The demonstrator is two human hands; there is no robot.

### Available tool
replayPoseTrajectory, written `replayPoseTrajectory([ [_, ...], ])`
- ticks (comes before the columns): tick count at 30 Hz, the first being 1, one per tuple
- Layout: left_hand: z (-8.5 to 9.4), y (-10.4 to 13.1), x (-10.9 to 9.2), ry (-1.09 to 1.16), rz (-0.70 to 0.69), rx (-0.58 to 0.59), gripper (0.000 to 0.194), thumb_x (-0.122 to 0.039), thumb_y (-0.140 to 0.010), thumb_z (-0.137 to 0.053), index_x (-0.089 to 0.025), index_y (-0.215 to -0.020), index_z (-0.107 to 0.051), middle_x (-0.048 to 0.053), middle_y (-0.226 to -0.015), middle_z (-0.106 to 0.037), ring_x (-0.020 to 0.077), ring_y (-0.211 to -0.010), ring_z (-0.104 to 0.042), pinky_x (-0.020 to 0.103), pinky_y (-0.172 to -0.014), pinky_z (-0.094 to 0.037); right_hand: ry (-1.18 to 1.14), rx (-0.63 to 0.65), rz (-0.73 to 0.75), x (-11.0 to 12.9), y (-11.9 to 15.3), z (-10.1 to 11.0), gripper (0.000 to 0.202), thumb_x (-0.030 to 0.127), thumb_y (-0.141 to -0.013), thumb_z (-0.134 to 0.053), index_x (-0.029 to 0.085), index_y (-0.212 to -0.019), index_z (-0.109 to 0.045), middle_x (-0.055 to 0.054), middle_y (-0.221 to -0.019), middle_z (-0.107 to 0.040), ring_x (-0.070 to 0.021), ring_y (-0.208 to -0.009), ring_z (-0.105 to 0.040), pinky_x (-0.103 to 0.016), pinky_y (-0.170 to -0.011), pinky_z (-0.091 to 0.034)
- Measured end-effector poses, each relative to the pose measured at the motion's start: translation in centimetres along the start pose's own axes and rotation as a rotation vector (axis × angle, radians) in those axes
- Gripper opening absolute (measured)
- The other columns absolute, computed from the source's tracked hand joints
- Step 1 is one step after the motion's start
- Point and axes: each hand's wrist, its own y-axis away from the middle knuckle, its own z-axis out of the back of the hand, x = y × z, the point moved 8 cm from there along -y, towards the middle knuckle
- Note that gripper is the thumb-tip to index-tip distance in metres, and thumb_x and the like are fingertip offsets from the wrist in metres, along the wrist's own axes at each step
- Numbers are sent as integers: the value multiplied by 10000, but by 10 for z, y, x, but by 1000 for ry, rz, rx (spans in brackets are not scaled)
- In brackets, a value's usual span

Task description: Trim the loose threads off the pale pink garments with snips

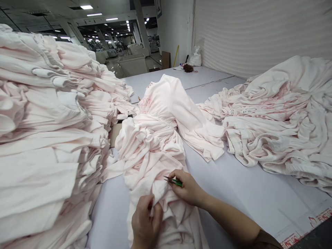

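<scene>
A pale pink garment [155,152] lies bunched on the table in front of me, its folds running toward the camera. My left hand [147,219] is closed on a pinch of its fabric, thumb and fingers pressed together. Just above and to the right, my right hand [188,188] is wrapped round small green-handled thread snips [176,181]. The blades of the snips point left, parted at the tips, over the cloth. Part of the handle is hidden in the palm.
A tall stack of pale pink garments [46,138] rises on the left. Another heap [280,121] spreads over the right side of the table [233,193]. One garment with red print [168,93] lies beyond my hands. A white plastic bag [195,57] stands at the far end.
</scene>
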Motion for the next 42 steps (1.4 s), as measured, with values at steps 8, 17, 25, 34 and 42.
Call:
replayPoseTrajectory([
  [8, 1, 1, -16, -153, -245, 7, 125, -64, -844, -589, -176, -887, -554, 14, -815, -507, 118, -703, -531, 208, -630, -465, 190, 108, 89, 22, 22, 3, 237, 279, -812, -678, 205, -1036, -695, -51, -958, -666, -169, -802, -647, -248, -696, -477],
  [17, 0, -1, -28, -103, -356, 1, 175, 12, -815, -585, -155, -841, -539, 44, -864, -531, 131, -782, -544, 224, -690, -483, 279, 152, 59, 17, 23, -3, 199, 287, -847, -685, 200, -1019, -735, -35, -889, -709, -168, -794, -666, -236, -680, -459],
  [25, -2, 4, -23, -84, -341, 20, 214, 37, -782, -619, -153, -820, -528, 41, -843, -527, 128, -773, -538, 227, -674, -490, 250, 172, 12, 12, 21, -2, 181, 264, -836, -697, 213, -1002, -748, -20, -893, -714, -153, -812, -664, -220, -692, -458],
  [34, 0, 3, -22, -95, -325, 20, 210, 1, -802, -593, -196, -815, -522, 26, -826, -544, 129, -746, -558, 231, -646, -508, 197, 150, 39, 13, 16, -2, 149, 256, -865, -661, 234, -987, -744, -20, -888, -714, -155, -815, -668, -223, -703, -464],
  [42, 0, 4, -3, 10, -58, -3, 93, -143, -848, -601, -217, -904, -605, 60, -943, -646, 167, -808, -629, 272, -667, -525, 305, 96, 85, 10, 9, -8, 175, 144, -779, -628, 201, -945, -630, -18, -871, -648, -165, -785, -614, -246, -665, -432],
])
